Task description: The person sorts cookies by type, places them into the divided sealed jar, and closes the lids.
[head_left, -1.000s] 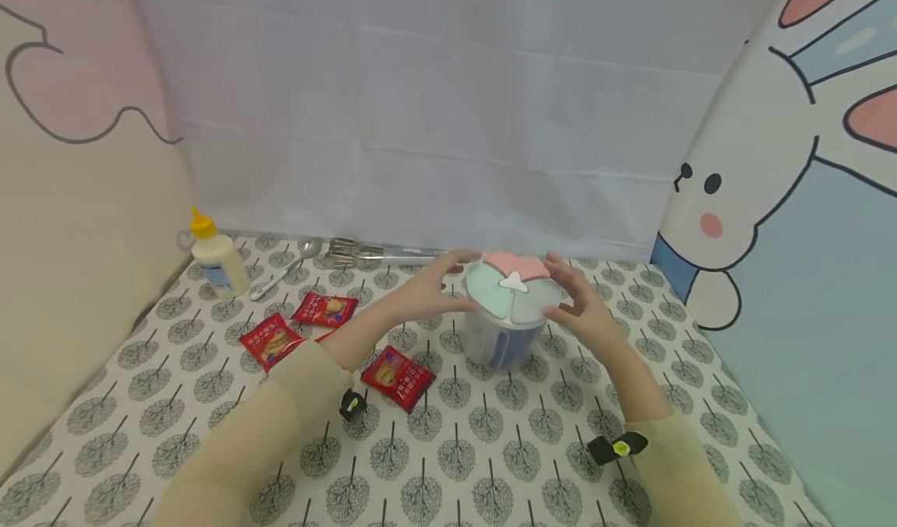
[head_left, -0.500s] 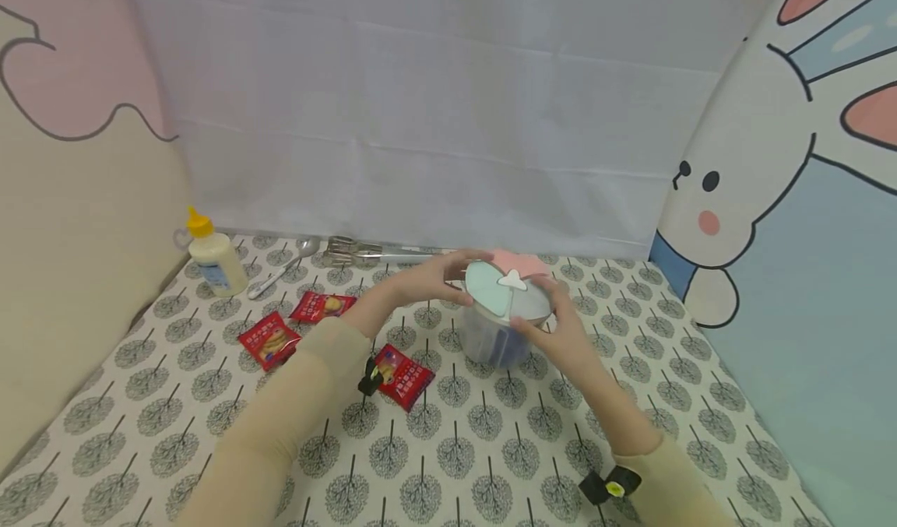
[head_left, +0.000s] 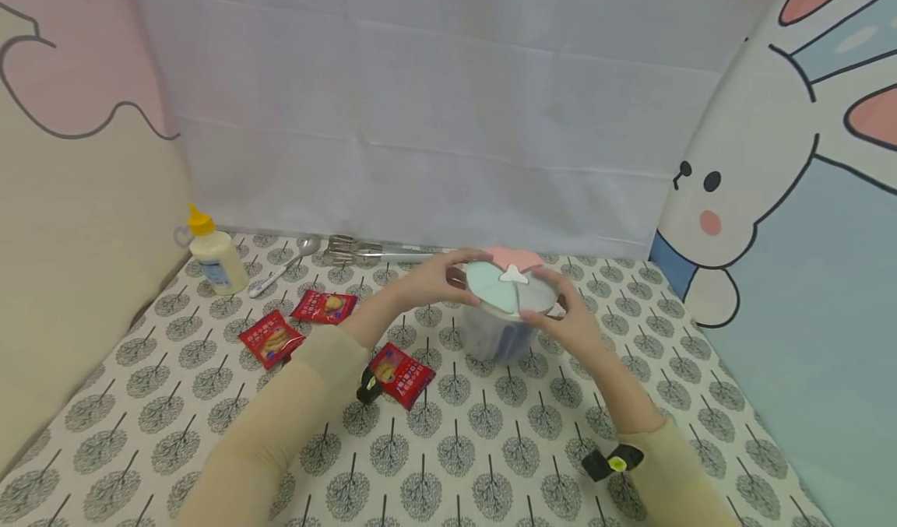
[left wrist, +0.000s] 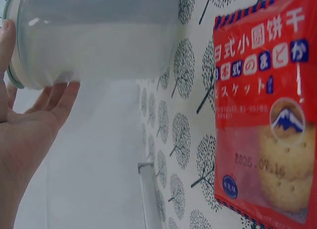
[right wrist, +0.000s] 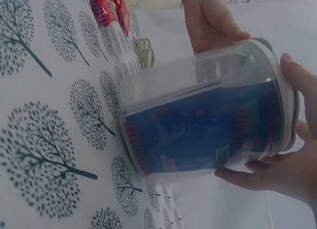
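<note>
A clear round storage canister (head_left: 494, 339) stands on the table, topped by a lid (head_left: 490, 284) with pink, mint and grey sections and a small white centre piece. Through its wall shows a blue packet (right wrist: 198, 130) with red stripes. My left hand (head_left: 437, 280) holds the upper left side at the lid's edge. On the opposite side, my right hand (head_left: 573, 324) grips the rim, thumb towards me and fingers behind. A red biscuit packet (head_left: 399, 375) lies below my left wrist and appears large in the left wrist view.
Two more red biscuit packets (head_left: 272, 339) lie to the left. A yellow-capped squeeze bottle (head_left: 219, 261) stands at the back left, beside a spoon (head_left: 283, 268). Metal utensils (head_left: 381, 254) lie along the back edge, before a white curtain (head_left: 420, 122).
My right hand moved inward and round the lid's near right edge, then slightly back to the right. My left hand came closer against the rim. The lid has turned slightly.
</note>
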`<state>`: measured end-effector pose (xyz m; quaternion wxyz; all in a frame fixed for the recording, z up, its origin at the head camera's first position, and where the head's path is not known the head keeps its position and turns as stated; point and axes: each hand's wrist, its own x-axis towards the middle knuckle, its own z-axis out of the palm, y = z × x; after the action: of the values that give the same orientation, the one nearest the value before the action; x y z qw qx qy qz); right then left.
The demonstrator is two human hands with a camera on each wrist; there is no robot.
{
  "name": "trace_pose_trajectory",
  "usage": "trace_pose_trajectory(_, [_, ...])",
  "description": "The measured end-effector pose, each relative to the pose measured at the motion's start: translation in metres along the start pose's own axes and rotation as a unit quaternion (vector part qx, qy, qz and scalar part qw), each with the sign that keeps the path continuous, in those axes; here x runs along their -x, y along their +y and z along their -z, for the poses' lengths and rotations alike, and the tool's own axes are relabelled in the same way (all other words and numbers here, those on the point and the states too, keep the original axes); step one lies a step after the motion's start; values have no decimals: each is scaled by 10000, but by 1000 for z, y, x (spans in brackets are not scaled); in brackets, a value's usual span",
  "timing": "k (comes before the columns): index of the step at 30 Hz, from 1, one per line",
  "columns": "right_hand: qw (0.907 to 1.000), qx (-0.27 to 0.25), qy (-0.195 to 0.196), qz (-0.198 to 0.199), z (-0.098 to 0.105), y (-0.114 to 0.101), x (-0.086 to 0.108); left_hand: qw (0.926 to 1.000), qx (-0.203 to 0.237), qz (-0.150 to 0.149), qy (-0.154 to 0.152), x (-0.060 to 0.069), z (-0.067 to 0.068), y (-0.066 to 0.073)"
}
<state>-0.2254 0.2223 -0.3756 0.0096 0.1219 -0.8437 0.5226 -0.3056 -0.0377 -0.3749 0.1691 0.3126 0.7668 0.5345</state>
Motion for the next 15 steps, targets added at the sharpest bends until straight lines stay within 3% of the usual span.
trace_pose_trajectory(8, [9958, -538, -524, 533, 24, 22, -18, 9970, -132, 89, 761, 8, -18, 11])
trace_pose_trajectory(15, [9803, -1248, -1195, 957, 38, 36, -31, 9888, -160, 232, 1469, 15, -39, 21])
